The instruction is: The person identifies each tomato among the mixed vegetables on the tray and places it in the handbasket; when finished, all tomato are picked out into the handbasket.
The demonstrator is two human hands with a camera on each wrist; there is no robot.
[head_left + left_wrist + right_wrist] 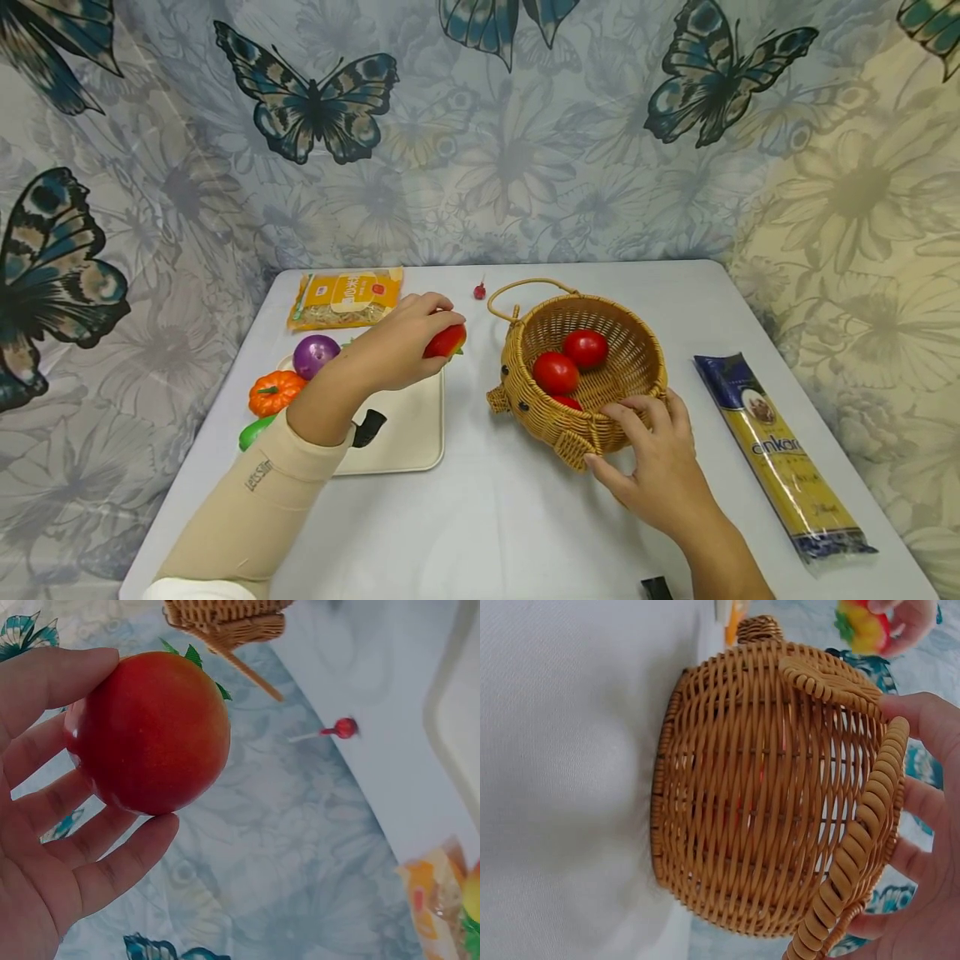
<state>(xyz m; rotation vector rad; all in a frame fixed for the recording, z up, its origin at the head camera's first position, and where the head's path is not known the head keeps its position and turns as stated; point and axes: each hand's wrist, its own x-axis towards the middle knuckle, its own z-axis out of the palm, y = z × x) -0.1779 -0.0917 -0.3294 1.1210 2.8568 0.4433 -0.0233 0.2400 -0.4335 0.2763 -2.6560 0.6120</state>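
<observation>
My left hand [408, 343] holds a red tomato [154, 735] that shades to yellow near its green leaves. In the head view it is raised over the far right corner of a cream tray [408, 433], left of the basket. The fingers curl round the tomato from one side, with the thumb opposite. My right hand [663, 467] grips the near right rim of a wicker basket [546, 421] that has an animal face. Its thumb stays outside and its fingers reach over the edge. Inside lie red tomatoes [555, 372], one partly hidden by the rim.
Around the tray's left side sit a purple round vegetable [316, 357], an orange pumpkin [275, 392] and a green item [257, 432], partly behind the left forearm. An orange food packet [348, 300] and a red lollipop [480, 291] lie at the back. A pasta packet [780, 454] lies right.
</observation>
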